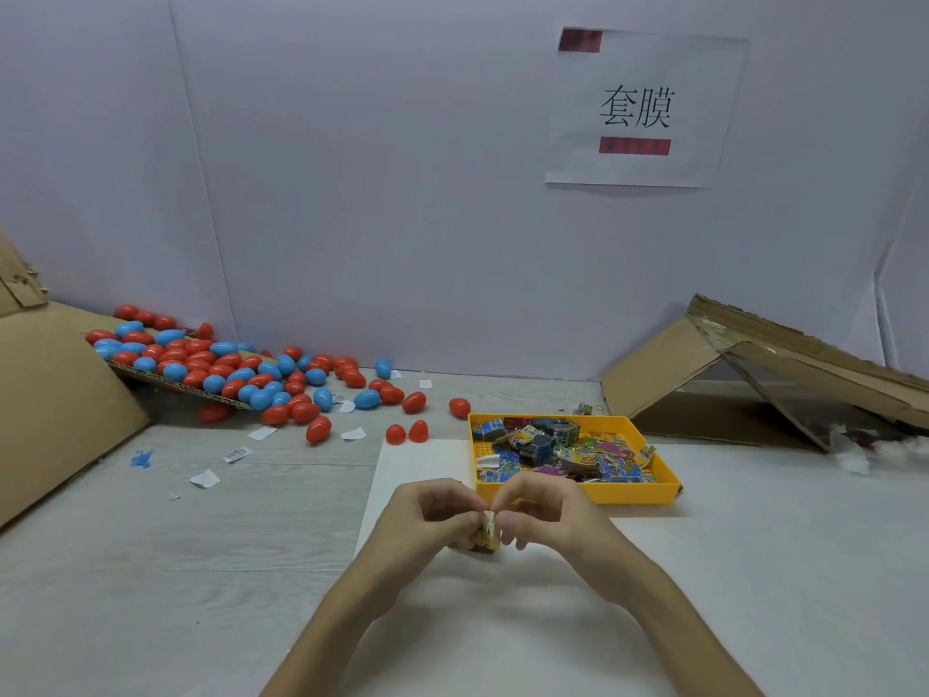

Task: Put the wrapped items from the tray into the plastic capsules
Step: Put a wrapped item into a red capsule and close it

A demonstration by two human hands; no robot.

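A small yellowish wrapped item (489, 529) is pinched between my left hand (427, 515) and my right hand (545, 510), just above a white sheet (502, 621) on the table. Behind my right hand stands a yellow tray (658, 487) holding several colourful wrapped items (558, 447). Red and blue egg-shaped plastic capsules (241, 369) lie in a heap at the back left, spilling off a cardboard flap. An opened red capsule (407, 432) lies in two halves just left of the tray.
A large cardboard box (55, 394) stands at the left, and a collapsed cardboard box (754, 379) lies at the back right. Paper scraps (206, 477) are scattered on the table. A paper sign (643, 108) hangs on the wall.
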